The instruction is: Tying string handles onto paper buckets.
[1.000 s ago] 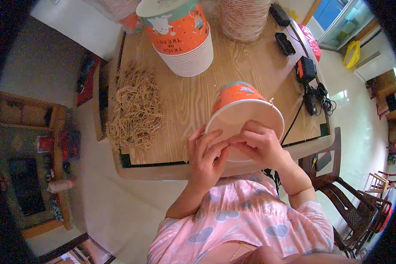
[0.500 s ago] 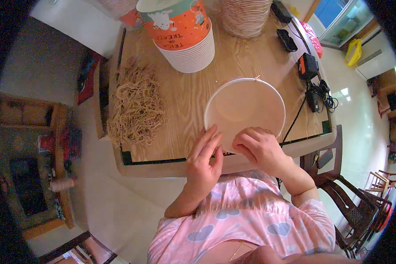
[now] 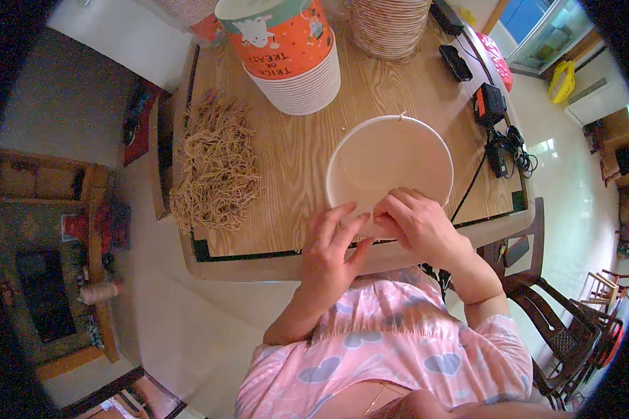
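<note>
A round white-lined paper bucket (image 3: 370,157) sits near the table's front edge, its mouth facing me. A small knot of tan cord (image 3: 402,116) shows at its far rim. My left hand (image 3: 332,244) lies at the bucket's near left rim, fingers stretched and apart, their tips over the inside wall. Close beside it, my right hand (image 3: 416,223) is closed over the near rim, its thumb and fingertips pressed together inside the mouth. Whatever lies between those fingertips is hidden. A heap of tan cord pieces (image 3: 220,171) rests on the table to the left.
A stack of nested paper buckets (image 3: 297,91), the top one orange and green, stands beyond the bucket. Another stack (image 3: 388,28) is at the back. A black-and-orange battery tool (image 3: 489,105) and coiled black cables (image 3: 514,153) lie at the right; a dark chair (image 3: 559,335) stands beyond the table's edge.
The bucket has tipped slightly, its far rim shifting away from me. My left fingertips have moved right, closer to my right hand, which has risen a little along the inside wall.
</note>
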`<state>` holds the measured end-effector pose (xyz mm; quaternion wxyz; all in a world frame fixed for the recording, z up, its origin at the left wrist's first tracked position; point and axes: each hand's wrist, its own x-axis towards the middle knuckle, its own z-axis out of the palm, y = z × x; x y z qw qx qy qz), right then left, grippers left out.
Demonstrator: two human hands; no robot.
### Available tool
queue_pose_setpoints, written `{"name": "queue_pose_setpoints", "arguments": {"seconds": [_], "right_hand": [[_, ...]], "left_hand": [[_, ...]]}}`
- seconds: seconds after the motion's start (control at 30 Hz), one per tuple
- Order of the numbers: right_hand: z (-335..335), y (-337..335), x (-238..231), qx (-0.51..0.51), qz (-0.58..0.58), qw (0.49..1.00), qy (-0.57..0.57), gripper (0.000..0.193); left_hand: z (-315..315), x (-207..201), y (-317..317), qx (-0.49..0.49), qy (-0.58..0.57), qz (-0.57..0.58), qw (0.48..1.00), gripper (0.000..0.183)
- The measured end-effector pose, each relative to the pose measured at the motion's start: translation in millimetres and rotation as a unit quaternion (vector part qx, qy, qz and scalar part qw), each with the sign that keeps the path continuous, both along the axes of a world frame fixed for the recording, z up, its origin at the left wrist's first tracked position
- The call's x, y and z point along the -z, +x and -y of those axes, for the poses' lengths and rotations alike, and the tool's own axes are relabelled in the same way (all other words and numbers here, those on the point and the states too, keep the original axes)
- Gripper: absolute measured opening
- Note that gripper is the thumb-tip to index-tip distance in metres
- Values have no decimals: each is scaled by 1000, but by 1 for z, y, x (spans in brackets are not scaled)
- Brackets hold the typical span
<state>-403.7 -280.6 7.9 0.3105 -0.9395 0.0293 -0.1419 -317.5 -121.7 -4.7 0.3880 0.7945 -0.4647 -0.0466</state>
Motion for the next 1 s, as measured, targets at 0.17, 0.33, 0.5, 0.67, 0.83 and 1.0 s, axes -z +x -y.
{"name": "queue_pose_setpoints", "arguments": {"seconds": [0.17,0.33,0.5,0.67,0.83,1.0], "right_hand": [[6,1,-3,-12,-5,1000,4,9],[7,0,-5,-26,-20,993,110,16],[4,5,-2,-23,-16,990,139,13],[6,7,-6,-24,-17,990,135,12],[8,6,-8,-5,-17,990,142,10],[7,8,-9,-5,-11,987,161,9]], "left_hand": [[1,-1,0,11,-2,-9,1000,37],[8,-6,-1,-26,-23,-18,999,32],[15,1,-1,-31,-62,35,997,23],[15,6,0,-37,-80,53,995,18],[14,4,2,-26,-51,86,995,15],[15,-1,2,-25,-51,54,997,13]]}}
